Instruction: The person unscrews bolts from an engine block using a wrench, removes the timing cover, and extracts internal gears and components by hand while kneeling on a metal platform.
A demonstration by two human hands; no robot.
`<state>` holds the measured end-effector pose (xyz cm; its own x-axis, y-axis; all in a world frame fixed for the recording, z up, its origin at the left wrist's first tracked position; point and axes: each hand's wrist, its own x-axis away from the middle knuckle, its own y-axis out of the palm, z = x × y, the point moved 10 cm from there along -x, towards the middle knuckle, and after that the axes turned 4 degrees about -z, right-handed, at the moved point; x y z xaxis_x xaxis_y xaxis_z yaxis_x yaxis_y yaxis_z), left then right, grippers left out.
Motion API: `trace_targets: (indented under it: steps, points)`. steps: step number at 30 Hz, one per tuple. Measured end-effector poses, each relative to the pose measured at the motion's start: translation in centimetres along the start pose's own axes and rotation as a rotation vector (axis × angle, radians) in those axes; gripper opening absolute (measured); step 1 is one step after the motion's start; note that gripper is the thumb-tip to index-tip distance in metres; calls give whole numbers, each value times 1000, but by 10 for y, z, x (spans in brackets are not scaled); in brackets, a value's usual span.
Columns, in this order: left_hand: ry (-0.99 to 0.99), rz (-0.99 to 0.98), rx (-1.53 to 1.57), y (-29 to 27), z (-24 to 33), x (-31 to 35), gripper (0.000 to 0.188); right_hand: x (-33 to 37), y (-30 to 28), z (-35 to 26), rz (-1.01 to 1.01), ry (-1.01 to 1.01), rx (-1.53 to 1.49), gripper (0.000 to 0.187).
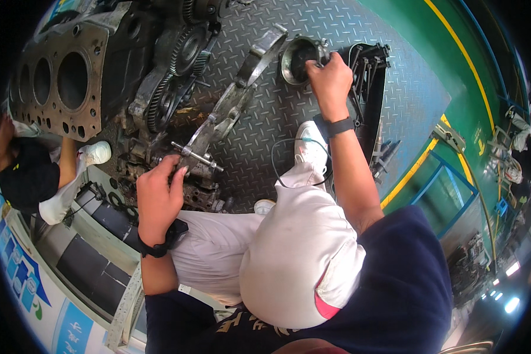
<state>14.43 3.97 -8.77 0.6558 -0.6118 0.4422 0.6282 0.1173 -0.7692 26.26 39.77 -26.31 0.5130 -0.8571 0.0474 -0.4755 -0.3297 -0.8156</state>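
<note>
My left hand [160, 192] is closed at a chrome T-handle wrench [200, 158], thumb and forefinger beside its crossbar; the other fingers are hidden. The bar lies by the near end of a long, curved aluminium cover [233, 100], which slants away over the floor. Further right, my right hand [331, 82] reaches to a round metal bowl [288, 64], its fingers bent together at the right rim. Small dark parts sit there, but what the fingers pinch is too small to make out.
A large engine block [94, 76] with open cylinders and gears [186, 50] stands at left. Right of the bowl lies a long black tray [370, 88] holding bolts. Another person [32, 171] crouches at far left. My shoe [310, 144] rests on the diamond-plate floor [251, 171].
</note>
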Motion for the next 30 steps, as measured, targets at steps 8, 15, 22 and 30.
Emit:
trace_targets:
  steps: [8, 15, 22, 30]
  points:
    - [-74, -4, 6, 1, -18, 2, 23, 4, 43, -10, -308, 59, 75, 45]
    - [-76, 37, 159, 0, -19, -1, 23, 8, 39, -24, -419, 52, -153, 49]
    - [-69, 23, 136, 1, -18, 0, 26, 6, 11, -67, -288, -65, -484, 35]
    - [-4, -30, 75, 1, -1, -1, 23, 8, 1, -105, -360, -69, -685, 33]
